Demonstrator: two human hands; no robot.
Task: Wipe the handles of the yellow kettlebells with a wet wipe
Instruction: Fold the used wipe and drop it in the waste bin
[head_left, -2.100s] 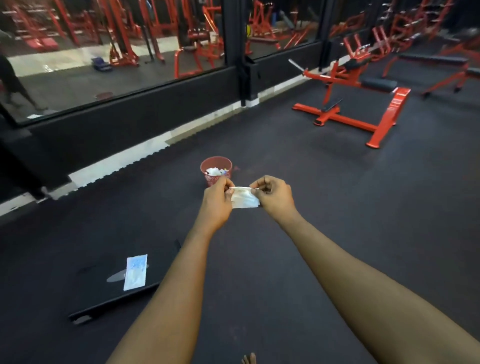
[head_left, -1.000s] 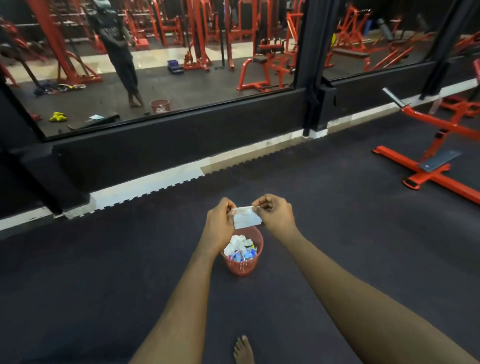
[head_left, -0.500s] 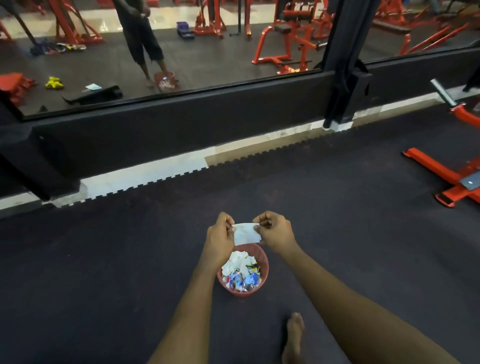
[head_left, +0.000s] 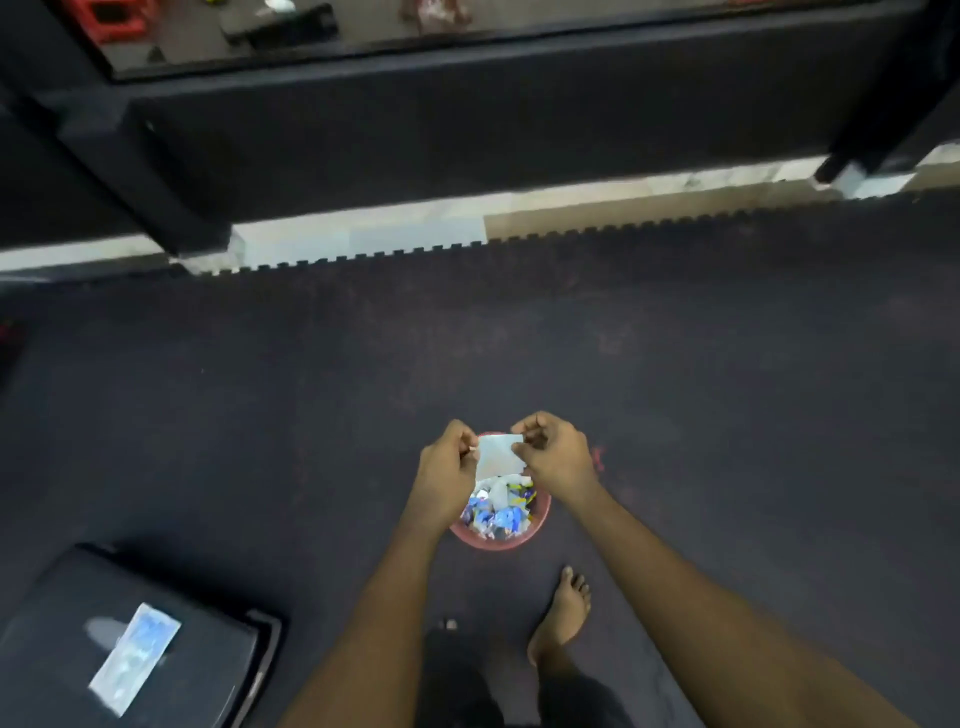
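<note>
A small white wet wipe (head_left: 497, 458) hangs between both hands, right above a red bin. My left hand (head_left: 445, 474) pinches its left top corner. My right hand (head_left: 557, 453) pinches the right top corner. The red bin (head_left: 537, 525) stands on the dark floor and holds several crumpled white and blue wrappers and wipes. No yellow kettlebell is in view.
A black platform (head_left: 218, 634) lies at the lower left with a blue-and-white wipe packet (head_left: 134, 657) on it. My bare right foot (head_left: 563, 610) stands just behind the bin. A mirror wall with a black base (head_left: 467, 124) runs along the far side.
I have walked up to the red bin and tilted my view down; the bin now sits directly under my hands. Both hands have kept hold of the wipe.
</note>
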